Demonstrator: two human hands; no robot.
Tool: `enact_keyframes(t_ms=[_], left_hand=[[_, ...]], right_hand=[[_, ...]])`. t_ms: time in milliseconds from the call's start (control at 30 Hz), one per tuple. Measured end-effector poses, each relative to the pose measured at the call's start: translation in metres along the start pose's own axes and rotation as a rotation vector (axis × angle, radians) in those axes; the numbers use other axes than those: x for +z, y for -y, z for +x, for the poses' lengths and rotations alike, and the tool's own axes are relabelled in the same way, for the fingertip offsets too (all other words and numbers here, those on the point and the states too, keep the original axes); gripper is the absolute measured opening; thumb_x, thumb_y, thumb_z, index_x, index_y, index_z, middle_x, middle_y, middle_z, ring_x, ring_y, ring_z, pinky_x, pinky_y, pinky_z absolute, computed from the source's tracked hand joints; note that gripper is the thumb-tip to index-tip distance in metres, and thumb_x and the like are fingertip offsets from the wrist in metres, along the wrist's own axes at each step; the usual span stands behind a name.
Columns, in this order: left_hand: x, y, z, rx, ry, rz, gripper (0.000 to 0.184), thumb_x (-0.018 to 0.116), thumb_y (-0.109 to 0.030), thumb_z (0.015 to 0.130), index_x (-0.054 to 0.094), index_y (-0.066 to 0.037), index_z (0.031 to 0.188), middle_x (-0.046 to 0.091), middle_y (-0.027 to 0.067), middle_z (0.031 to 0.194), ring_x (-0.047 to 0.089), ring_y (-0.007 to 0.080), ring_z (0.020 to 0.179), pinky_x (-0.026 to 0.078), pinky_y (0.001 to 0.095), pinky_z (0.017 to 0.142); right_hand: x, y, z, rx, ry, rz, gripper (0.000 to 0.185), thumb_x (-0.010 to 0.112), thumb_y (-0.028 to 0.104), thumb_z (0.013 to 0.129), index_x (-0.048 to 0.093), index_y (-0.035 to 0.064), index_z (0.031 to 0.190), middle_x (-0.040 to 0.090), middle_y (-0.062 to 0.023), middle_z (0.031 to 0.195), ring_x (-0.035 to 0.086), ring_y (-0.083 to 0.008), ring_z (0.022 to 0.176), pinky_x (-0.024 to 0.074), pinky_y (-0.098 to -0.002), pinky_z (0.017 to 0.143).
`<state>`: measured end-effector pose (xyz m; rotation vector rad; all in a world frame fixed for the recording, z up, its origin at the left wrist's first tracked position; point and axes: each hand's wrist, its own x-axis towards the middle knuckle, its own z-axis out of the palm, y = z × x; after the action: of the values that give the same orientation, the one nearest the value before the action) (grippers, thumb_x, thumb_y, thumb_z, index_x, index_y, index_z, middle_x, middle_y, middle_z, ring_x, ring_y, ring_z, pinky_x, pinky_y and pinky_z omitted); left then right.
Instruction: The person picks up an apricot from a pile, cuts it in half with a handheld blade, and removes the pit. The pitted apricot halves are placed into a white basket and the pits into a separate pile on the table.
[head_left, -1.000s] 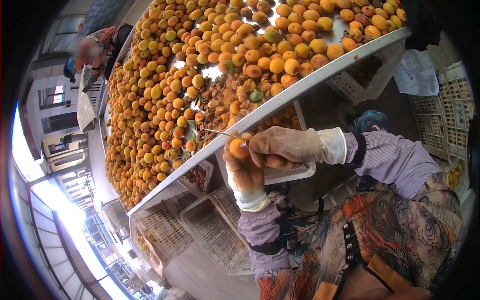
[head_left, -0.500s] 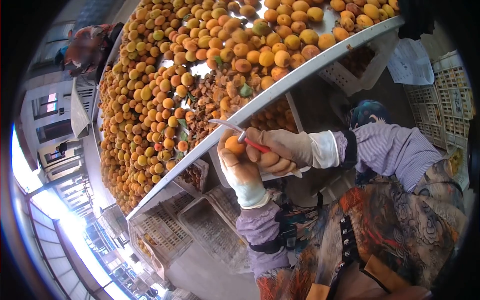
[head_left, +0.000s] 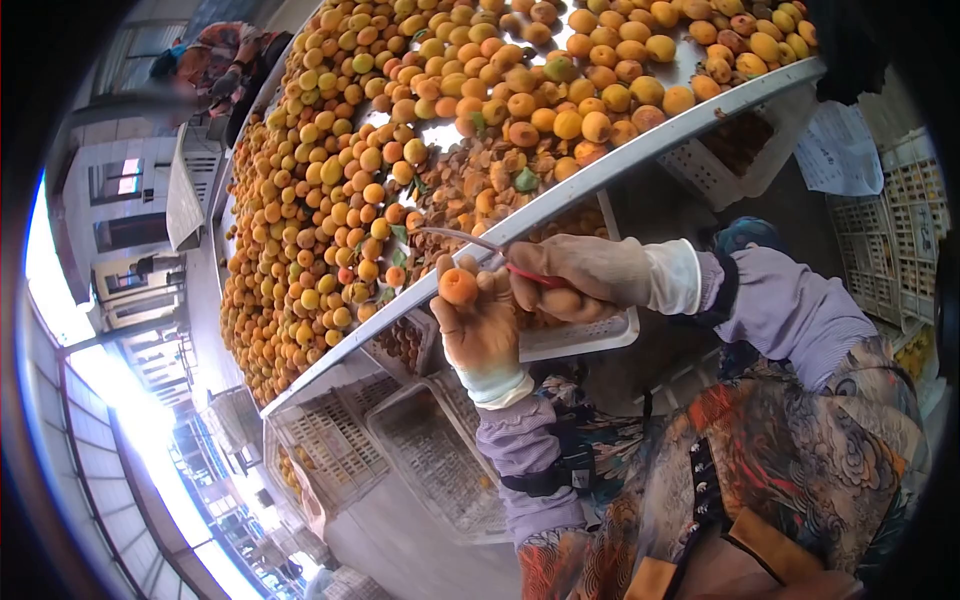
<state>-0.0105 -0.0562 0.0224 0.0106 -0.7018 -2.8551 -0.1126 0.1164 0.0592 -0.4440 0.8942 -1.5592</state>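
An orange apricot (head_left: pixel 458 287) sits between the thumb and fingers of my left hand (head_left: pixel 485 325), which wears a stained light glove. My right hand (head_left: pixel 575 275), also gloved, is closed round the red handle of a curved knife (head_left: pixel 463 238). The blade points left past the left fingertips, above the apricot and apart from it. Just beyond both hands runs the metal edge of a sorting table (head_left: pixel 590 178), heaped with apricots (head_left: pixel 330 200). Brown apricot scraps (head_left: pixel 465 180) lie in a pile near that edge.
Under the table stand plastic crates, including a pale crate (head_left: pixel 430 465) and one below my hands (head_left: pixel 590 340). Stacked crates (head_left: pixel 890 230) and a white bag (head_left: pixel 838 150) are at the right. Another person (head_left: pixel 225 65) is at the table's far side.
The knife blade has come away from the apricot, and my hands are slightly further apart. The apricot now shows more openly at my left fingertips. The whole view has shifted a little.
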Motion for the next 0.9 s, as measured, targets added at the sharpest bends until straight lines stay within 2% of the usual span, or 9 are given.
enact_keyframes(t_ms=[33, 200, 267, 500, 567, 667, 767, 833, 900], left_hand=[[0.001, 0.0, -0.001, 0.061, -0.107, -0.008, 0.045, 0.052, -0.03, 0.092, 0.046, -0.004, 0.128, 0.051, 0.0141, 0.124, 0.051, 0.0276, 0.106, 0.039, 0.0429, 0.094], [0.007, 0.004, -0.001, 0.059, -0.129, 0.139, 0.053, 0.058, -0.028, 0.089, 0.04, -0.004, 0.133, 0.051, 0.0121, 0.124, 0.051, 0.028, 0.107, 0.041, 0.0424, 0.096], [0.007, 0.007, 0.0, 0.126, -0.138, 0.243, 0.059, 0.057, -0.032, 0.09, 0.034, -0.004, 0.136, 0.049, 0.0118, 0.124, 0.049, 0.0262, 0.108, 0.033, 0.0446, 0.102], [0.013, 0.009, 0.0, 0.136, -0.202, 0.296, 0.058, 0.056, -0.03, 0.09, 0.034, -0.005, 0.137, 0.049, 0.0118, 0.125, 0.048, 0.0269, 0.112, 0.033, 0.0457, 0.103], [0.014, 0.011, 0.0, 0.128, -0.238, 0.297, 0.055, 0.057, -0.032, 0.089, 0.04, -0.003, 0.133, 0.051, 0.0108, 0.121, 0.05, 0.0254, 0.108, 0.04, 0.0408, 0.098], [0.011, 0.007, 0.002, 0.117, -0.14, 0.324, 0.056, 0.057, -0.035, 0.089, 0.04, -0.004, 0.132, 0.051, 0.0107, 0.124, 0.048, 0.025, 0.111, 0.038, 0.041, 0.099], [0.012, 0.011, 0.001, 0.111, -0.183, 0.368, 0.056, 0.057, -0.037, 0.089, 0.041, -0.004, 0.132, 0.051, 0.0102, 0.124, 0.048, 0.0247, 0.112, 0.037, 0.0411, 0.1], [0.015, 0.013, 0.002, 0.112, -0.203, 0.386, 0.057, 0.056, -0.038, 0.089, 0.041, -0.004, 0.132, 0.051, 0.0098, 0.123, 0.048, 0.0242, 0.111, 0.037, 0.041, 0.099], [0.019, 0.015, 0.001, 0.111, -0.226, 0.404, 0.057, 0.056, -0.039, 0.089, 0.041, -0.004, 0.132, 0.051, 0.0094, 0.122, 0.049, 0.0237, 0.109, 0.037, 0.0409, 0.099]], right_hand=[[0.0, -0.003, 0.002, 0.042, -0.072, -0.09, 0.054, 0.033, 0.056, 0.094, 0.051, 0.0062, 0.083, 0.036, 0.002, 0.047, 0.033, -0.0068, 0.034, 0.026, -0.0222, 0.031], [-0.004, -0.022, 0.01, 0.009, -0.015, -0.216, 0.051, 0.037, 0.053, 0.094, 0.053, 0.0061, 0.082, 0.038, 0.0021, 0.047, 0.035, -0.0084, 0.034, 0.0274, -0.0242, 0.03], [-0.003, -0.023, 0.01, 0.018, -0.011, -0.197, 0.05, 0.039, 0.052, 0.094, 0.055, 0.0063, 0.081, 0.04, 0.0018, 0.048, 0.036, -0.0086, 0.034, 0.0272, -0.0243, 0.03], [-0.004, -0.021, 0.01, 0.063, -0.018, -0.149, 0.047, 0.042, 0.051, 0.093, 0.056, 0.0081, 0.082, 0.043, 0.0016, 0.048, 0.038, -0.0087, 0.034, 0.0282, -0.0233, 0.031], [-0.004, -0.023, 0.01, 0.085, -0.046, -0.158, 0.046, 0.043, 0.051, 0.093, 0.056, 0.008, 0.082, 0.042, 0.0017, 0.048, 0.038, -0.0088, 0.034, 0.0282, -0.0235, 0.031], [-0.009, -0.027, 0.012, 0.049, -0.028, -0.201, 0.046, 0.043, 0.05, 0.093, 0.056, 0.008, 0.081, 0.041, 0.0016, 0.047, 0.038, -0.0091, 0.034, 0.0283, -0.0241, 0.03], [-0.007, -0.02, 0.007, 0.122, -0.015, -0.188, 0.047, 0.04, 0.051, 0.094, 0.055, 0.0084, 0.079, 0.041, 0.0013, 0.048, 0.039, -0.0089, 0.034, 0.0287, -0.0241, 0.031], [-0.004, -0.02, 0.004, 0.029, -0.02, -0.264, 0.049, 0.041, 0.053, 0.092, 0.053, 0.008, 0.079, 0.036, 0.0029, 0.048, 0.035, -0.0067, 0.034, 0.0257, -0.0216, 0.032], [-0.004, -0.025, 0.004, 0.034, -0.014, -0.22, 0.049, 0.04, 0.053, 0.093, 0.053, 0.0079, 0.079, 0.036, 0.0029, 0.047, 0.034, -0.0067, 0.034, 0.0251, -0.022, 0.032]])
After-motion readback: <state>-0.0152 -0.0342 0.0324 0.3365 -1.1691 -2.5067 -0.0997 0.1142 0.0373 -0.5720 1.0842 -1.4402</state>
